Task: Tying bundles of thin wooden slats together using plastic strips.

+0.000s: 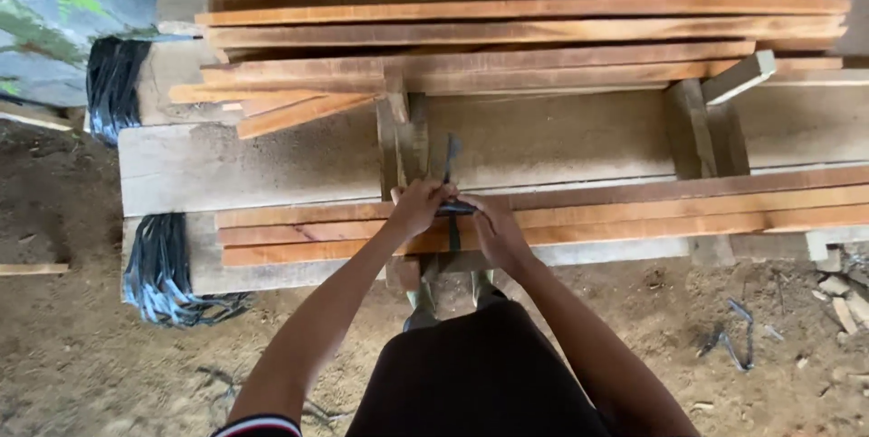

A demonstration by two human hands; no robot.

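You are clenching your left hand and right hand on the dark strap between both grips, cinching it around the bundle of reddish planks beneath them, bundling it.

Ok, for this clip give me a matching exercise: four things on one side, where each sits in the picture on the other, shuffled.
Things:
1. dark strap
2. black strapping coil
3. big stack of planks
4. strap scraps

Places:
A. top of the picture
B. on the dirt at lower right
C. between the left hand and right hand, across the front boards
D. hanging at the lower left corner of the timber

Pairs: 1-C, 2-D, 3-A, 4-B
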